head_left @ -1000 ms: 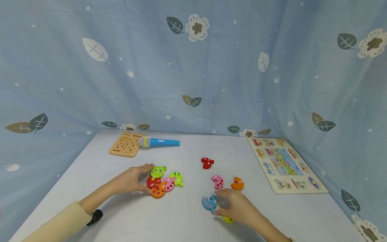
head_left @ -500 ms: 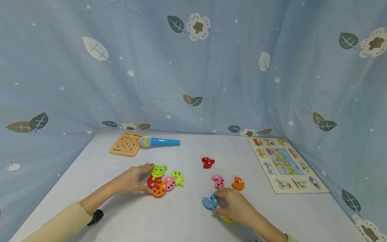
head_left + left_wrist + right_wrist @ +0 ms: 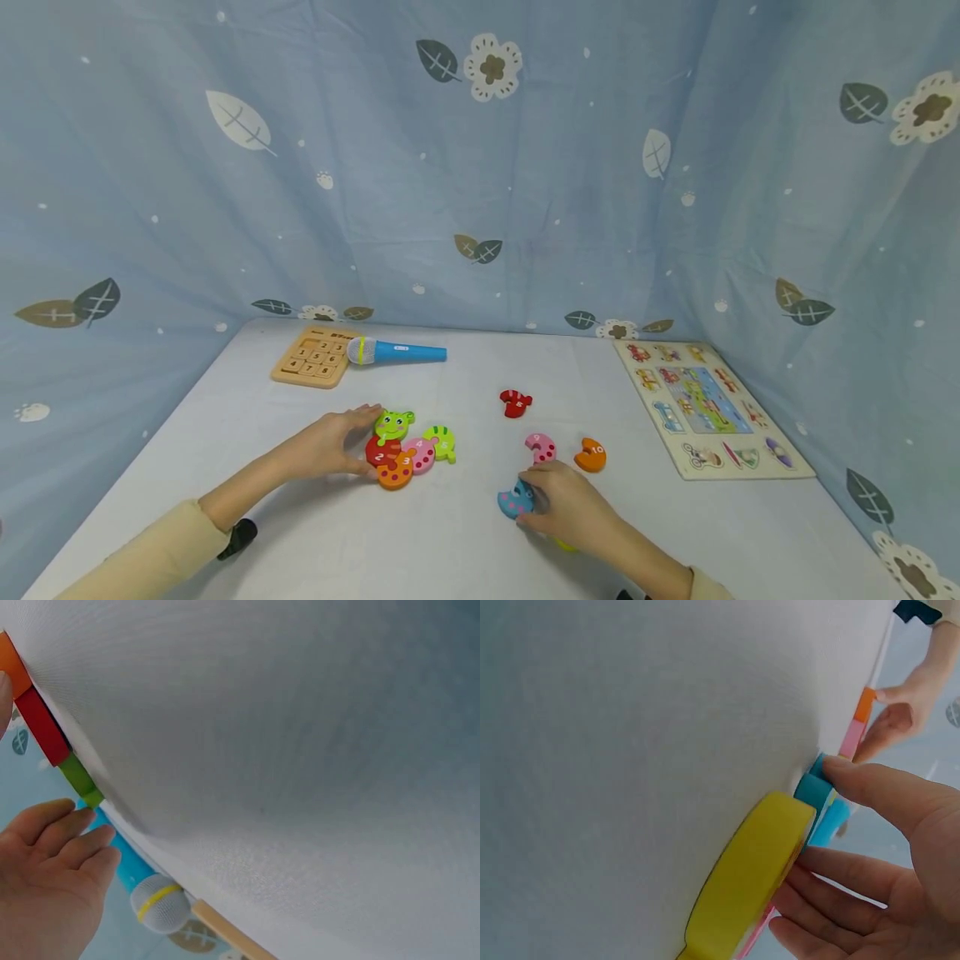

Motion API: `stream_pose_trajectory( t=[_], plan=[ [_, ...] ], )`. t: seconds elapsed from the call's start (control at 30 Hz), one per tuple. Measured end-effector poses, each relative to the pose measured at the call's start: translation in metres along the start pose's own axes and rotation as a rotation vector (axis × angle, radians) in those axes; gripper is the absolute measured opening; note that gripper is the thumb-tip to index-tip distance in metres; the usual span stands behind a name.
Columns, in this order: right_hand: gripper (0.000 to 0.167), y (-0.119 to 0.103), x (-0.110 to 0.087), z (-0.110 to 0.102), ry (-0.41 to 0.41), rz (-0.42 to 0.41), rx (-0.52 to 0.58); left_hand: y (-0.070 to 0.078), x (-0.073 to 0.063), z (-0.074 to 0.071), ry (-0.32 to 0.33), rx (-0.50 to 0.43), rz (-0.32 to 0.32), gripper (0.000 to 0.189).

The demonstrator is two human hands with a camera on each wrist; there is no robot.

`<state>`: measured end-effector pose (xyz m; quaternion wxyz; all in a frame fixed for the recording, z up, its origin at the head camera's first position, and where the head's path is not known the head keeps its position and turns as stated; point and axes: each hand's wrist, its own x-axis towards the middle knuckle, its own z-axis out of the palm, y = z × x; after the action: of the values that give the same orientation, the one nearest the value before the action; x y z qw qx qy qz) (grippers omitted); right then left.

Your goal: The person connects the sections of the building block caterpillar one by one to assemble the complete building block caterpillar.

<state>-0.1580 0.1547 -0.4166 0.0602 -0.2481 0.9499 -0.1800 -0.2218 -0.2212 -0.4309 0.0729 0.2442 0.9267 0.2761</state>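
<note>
Blue caterpillar puzzle pc. (image 3: 514, 502), pink-spotted, qty 1: R of joined caterpillar (image 3: 408, 460) & a little nearer the wearer, well apart from it. Numeral partly covered; whether lifted, can't tell.
R. hand (image 3: 566, 508): pinching blue pc. btwn thumb & fingers, from its R side.
Joined caterpillar, 5 pcs. linked, incl. green head (image 3: 392, 426), red no. 2 (image 3: 382, 452), orange no. 3 (image 3: 394, 475), pink no. 4 (image 3: 420, 456), green striped end pc. (image 3: 441, 443).
L. hand (image 3: 330, 447): at caterpillar's L side; thumb touching orange no. 3, relaxed fingers beside green head; grip spread.
Loose pcs., all R of caterpillar: red striped pc. (image 3: 517, 406), slightly farther back; pink no. 9 (image 3: 537, 447), red-dotted, approx. level; orange no. 10 (image 3: 594, 456), approx. level, farther R; yellow pc. (image 3: 564, 545), nearer the wearer, mostly hidden by R. hand in head view.
Behind caterpillar: blue toy mic. (image 3: 408, 353), grey head; wooden number-tile tray (image 3: 279, 375), behind & L, mic. head touching or overlapping its edge (can't tell which).
Far R of caterpillar: picture puzzle board (image 3: 757, 473).
Under caterpillar: white tabletop (image 3: 375, 550).
</note>
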Motion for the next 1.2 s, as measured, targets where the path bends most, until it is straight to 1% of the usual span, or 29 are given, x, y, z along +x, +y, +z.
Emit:
stream_pose_trajectory(
  t=[0.17,0.33,0.47,0.57,0.83,1.03,1.2],
  plan=[
    [0.056,0.000,0.002,0.003,0.008,-0.011,-0.023,0.000,0.000,0.000,0.001,-0.004,0.000,0.101],
    [0.054,-0.001,0.006,0.005,0.015,-0.021,-0.015,0.000,-0.001,0.000,-0.002,-0.008,-0.004,0.101],
    [0.054,-0.002,0.007,0.005,0.007,-0.012,-0.006,0.000,0.000,-0.001,-0.009,0.002,0.005,0.100],
    [0.055,-0.002,0.009,0.005,0.000,-0.005,-0.009,-0.001,0.001,-0.002,-0.014,0.013,0.023,0.099],
    [0.053,-0.006,0.016,0.003,0.008,-0.030,0.001,-0.003,0.006,-0.005,-0.027,0.012,0.050,0.097],
    [0.054,-0.010,0.021,-0.001,0.007,-0.018,0.024,-0.002,0.006,-0.004,-0.026,0.011,0.037,0.097],
    [0.054,-0.013,0.027,-0.002,0.015,-0.026,0.030,-0.002,0.006,-0.004,-0.025,0.015,0.021,0.097]
  ],
)
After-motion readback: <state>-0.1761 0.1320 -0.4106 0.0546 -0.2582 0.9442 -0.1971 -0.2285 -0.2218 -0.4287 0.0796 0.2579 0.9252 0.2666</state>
